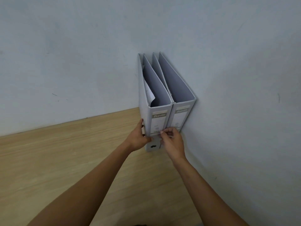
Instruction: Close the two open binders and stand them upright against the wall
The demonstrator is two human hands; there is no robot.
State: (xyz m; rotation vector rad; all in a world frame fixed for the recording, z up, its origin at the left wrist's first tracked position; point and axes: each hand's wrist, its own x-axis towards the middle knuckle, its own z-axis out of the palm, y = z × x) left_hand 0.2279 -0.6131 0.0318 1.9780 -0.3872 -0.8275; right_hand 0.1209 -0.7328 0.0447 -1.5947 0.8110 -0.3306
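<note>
Two light grey binders stand upright side by side in the corner, spines toward me. The right binder (182, 115) rests against the right wall. The left binder (158, 121) stands close beside it, with a loose white sheet (149, 93) showing inside its top. My left hand (140, 137) grips the lower left edge of the left binder's spine. My right hand (171, 139) pinches the lower right edge of the same spine, between the two binders. The spine's finger hole (153, 146) shows between my hands.
The binders stand on a light wooden tabletop (73, 160) that meets a pale back wall (81, 62) and a pale right wall (244, 95). Both forearms reach in from the bottom of the view.
</note>
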